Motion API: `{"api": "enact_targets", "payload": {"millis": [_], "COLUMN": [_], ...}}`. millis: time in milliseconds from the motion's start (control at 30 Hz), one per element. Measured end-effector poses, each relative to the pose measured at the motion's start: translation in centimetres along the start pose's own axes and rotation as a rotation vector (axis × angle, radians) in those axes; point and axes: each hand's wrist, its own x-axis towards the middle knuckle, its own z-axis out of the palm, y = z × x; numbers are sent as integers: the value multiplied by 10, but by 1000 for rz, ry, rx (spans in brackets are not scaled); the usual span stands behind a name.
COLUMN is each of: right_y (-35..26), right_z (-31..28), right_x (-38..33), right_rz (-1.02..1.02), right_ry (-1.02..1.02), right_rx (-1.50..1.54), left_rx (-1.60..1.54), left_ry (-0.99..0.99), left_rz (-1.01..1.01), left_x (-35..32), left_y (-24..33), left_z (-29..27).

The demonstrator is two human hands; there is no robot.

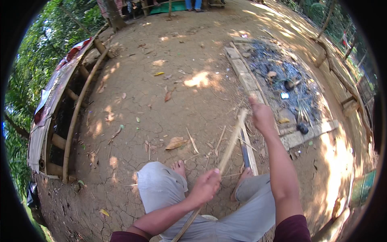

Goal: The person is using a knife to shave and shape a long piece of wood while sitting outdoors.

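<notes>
My left hand (205, 187) is closed around a long pale strip (232, 143) that looks like split bamboo or wood. The strip slants from beside my right hand down across my lap, its lower end passing under my left forearm. My right hand (263, 115) is raised past the strip's upper end, fingers curled and thumb up; what it holds, if anything, I cannot make out. Below it, by my right foot, a dark flat blade-like piece (244, 152) lies beside another pale strip (250, 151).
A fire pit with grey ash (278, 72), edged by planks (244, 72), lies ahead right; a blackened pot (291, 84) sits in it. A low bamboo structure (76, 105) runs along the left. Dry leaves (176, 143) and slivers litter the cracked soil. Another person's legs (193, 5) show far off.
</notes>
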Motion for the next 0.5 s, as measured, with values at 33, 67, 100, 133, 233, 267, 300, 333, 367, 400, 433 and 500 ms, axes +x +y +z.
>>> {"api": "enact_targets", "payload": {"millis": [33, 67, 100, 133, 233, 267, 300, 333, 367, 400, 433, 500], "right_y": [36, 36, 41, 45, 29, 2, -24, -32, -38, -47, -56, -63], "right_z": [-8, -25, -33, -39, -36, -40, -45, -43, -40, -40, -42, -39], "right_x": [20, 22, 24, 20, -8, -19, -32, -39, -46, -51, -55, -61], "right_rz": [76, 126, 103, 86, 56, 23, -6, -92, -179, -210, -247, -316], "right_ry": [54, 85, 77, 48, -98, -193, -282, -286, -291, -300, -311, -297], "right_rx": [4, 89, 98, 71, 207, 216, 231, 215, 203, 196, 188, 191], "left_rx": [110, 63, 10, -72, -136, -118, -127, -124, -117, -101, -90, -80], "left_ry": [-66, -8, 22, 30, 60, 69, 62, 42, 28, 11, -2, -12], "left_rz": [32, 23, -4, -52, 52, 49, 66, 85, 103, 72, 42, 11], "left_x": [-4, 0, 4, 6, 12, 8, 3, 0, -2, -4, -5, -5], "left_y": [-6, 4, 9, 6, 18, 19, 20, 24, 26, 30, 36, 41], "left_z": [7, -5, -15, -17, -29, -28, -23, -15, -11, -11, -13, -14]}}
